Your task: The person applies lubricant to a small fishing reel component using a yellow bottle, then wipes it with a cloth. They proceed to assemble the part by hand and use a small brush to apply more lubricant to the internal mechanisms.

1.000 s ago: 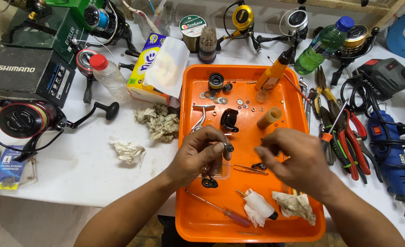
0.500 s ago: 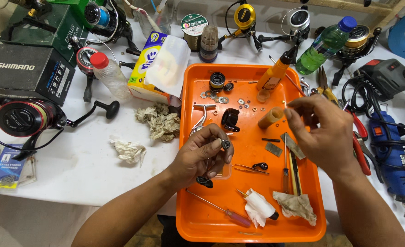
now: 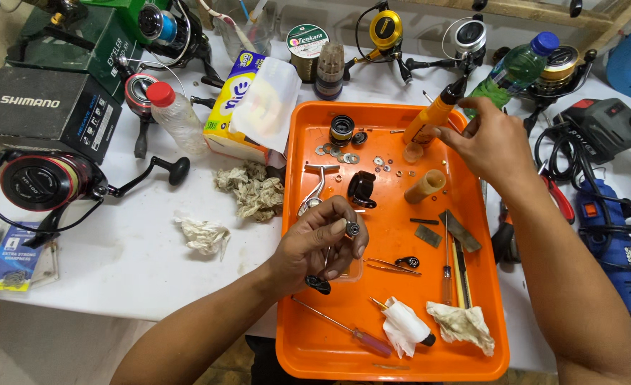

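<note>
My left hand [image 3: 319, 248] is over the middle of the orange tray [image 3: 315, 356], shut on a small metal reel part [image 3: 352, 228] pinched at the fingertips. A black piece [image 3: 318, 284] sticks out below that hand. My right hand [image 3: 490, 142] reaches to the tray's far right corner. Its fingers are apart, and the fingertips touch an orange applicator bottle [image 3: 433, 117] that leans on the rim.
In the tray lie washers [image 3: 344, 153], a black spool [image 3: 342, 130], a black reel piece [image 3: 362, 189], a tan cylinder [image 3: 426, 187], tweezers [image 3: 390, 265], a screwdriver [image 3: 351, 331] and rags [image 3: 461, 322]. A fishing reel [image 3: 44, 182] and boxes are left; a blue drill [image 3: 615, 235] and pliers are right.
My right hand left the part held at the tray's middle and moved up and right to the orange bottle. My left hand stayed put, still holding the small part.
</note>
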